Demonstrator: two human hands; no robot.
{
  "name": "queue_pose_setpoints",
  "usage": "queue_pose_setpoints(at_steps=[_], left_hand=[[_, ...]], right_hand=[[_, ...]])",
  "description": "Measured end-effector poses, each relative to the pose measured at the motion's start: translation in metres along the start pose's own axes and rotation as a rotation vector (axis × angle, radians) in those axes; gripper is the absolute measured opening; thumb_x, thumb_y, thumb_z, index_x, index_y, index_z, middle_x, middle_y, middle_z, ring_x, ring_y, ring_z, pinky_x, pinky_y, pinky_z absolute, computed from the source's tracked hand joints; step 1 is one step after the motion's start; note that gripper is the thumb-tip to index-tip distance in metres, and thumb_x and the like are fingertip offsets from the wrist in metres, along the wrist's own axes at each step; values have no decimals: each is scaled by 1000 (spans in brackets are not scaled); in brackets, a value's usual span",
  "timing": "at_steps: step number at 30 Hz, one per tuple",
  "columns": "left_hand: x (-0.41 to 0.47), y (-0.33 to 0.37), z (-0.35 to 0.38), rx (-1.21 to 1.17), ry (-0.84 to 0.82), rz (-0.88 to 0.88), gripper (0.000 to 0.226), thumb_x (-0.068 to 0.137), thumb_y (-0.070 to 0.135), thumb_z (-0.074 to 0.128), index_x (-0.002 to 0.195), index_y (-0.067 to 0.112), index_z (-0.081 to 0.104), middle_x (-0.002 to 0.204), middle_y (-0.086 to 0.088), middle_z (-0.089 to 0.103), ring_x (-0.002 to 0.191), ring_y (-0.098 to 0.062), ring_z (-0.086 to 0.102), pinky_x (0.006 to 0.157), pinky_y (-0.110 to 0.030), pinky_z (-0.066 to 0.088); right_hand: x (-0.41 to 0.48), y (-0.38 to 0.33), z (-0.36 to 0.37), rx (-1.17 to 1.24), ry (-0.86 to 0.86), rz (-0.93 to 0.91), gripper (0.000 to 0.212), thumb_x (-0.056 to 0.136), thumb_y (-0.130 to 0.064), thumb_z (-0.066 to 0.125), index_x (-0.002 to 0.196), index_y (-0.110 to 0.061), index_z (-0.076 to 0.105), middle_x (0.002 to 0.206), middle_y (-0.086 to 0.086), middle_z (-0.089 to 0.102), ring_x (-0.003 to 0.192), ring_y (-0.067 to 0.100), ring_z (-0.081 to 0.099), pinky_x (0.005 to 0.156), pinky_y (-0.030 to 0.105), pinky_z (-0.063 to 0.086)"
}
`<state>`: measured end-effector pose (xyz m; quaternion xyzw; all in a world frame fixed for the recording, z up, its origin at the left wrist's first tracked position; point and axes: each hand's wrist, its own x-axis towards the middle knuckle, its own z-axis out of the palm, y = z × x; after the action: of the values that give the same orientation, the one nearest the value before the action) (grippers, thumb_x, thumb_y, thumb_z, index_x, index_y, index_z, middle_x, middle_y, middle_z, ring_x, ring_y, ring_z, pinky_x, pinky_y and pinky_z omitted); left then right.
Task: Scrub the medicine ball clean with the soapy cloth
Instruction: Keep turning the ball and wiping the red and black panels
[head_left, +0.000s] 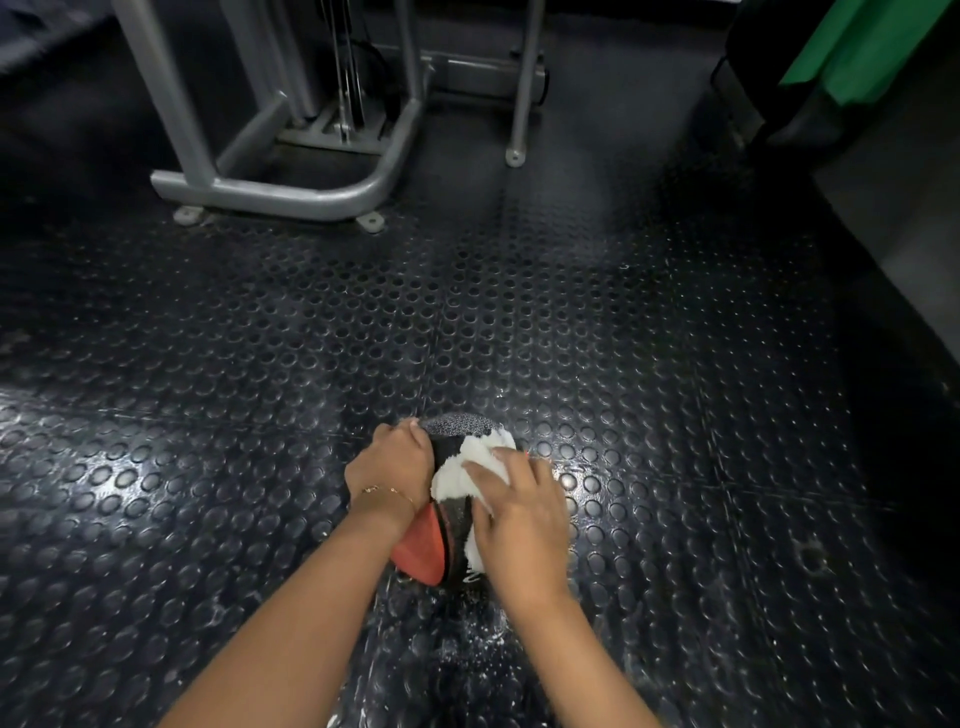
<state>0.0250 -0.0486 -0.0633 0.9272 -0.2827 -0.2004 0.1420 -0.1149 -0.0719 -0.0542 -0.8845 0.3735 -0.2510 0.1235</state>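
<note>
The medicine ball (423, 543), black with a red panel and a grey textured top, rests on the studded rubber floor in front of me. My left hand (392, 465), with a thin bracelet at the wrist, curls over the ball's upper left side and holds it. A white fluffy cloth (462, 467) lies over the ball's upper right. My right hand (519, 519) presses on the cloth with fingers spread and nearly straight, covering its lower part. The ball's right side is hidden under the cloth and hand.
White soap flecks (467, 639) dot the wet black floor near me. A grey steel gym machine frame (270, 192) stands at the back left, one more grey post (519, 104) behind the middle. A dark bench with green cloth (852, 57) is at the back right.
</note>
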Motion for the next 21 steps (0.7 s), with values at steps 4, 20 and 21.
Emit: queue_pose_setpoints(at_steps=[4, 20, 21], left_hand=[[-3, 4, -4, 16, 13, 16, 48, 103, 30, 13, 131, 18, 51, 121, -10, 52, 104, -31, 59, 77, -35, 39], [-9, -12, 3, -51, -7, 86, 46, 102, 31, 14, 139, 31, 41, 140, 5, 41, 118, -22, 52, 91, -35, 43], [-10, -18, 4, -78, -25, 118, 45, 102, 32, 15, 140, 34, 40, 143, 7, 39, 122, -21, 49, 94, -36, 43]], right_hand=[[-42, 8, 3, 50, -25, -57, 57, 43, -1, 86, 94, -22, 72, 99, 0, 66, 93, 15, 48, 74, 32, 51], [51, 40, -10, 138, -429, 337, 36, 87, -43, 54, 110, -17, 64, 107, -2, 55, 102, 20, 53, 73, 24, 37], [45, 39, -9, 132, -414, 286, 38, 86, -47, 55, 110, -20, 65, 113, -3, 52, 108, 20, 49, 81, 27, 38]])
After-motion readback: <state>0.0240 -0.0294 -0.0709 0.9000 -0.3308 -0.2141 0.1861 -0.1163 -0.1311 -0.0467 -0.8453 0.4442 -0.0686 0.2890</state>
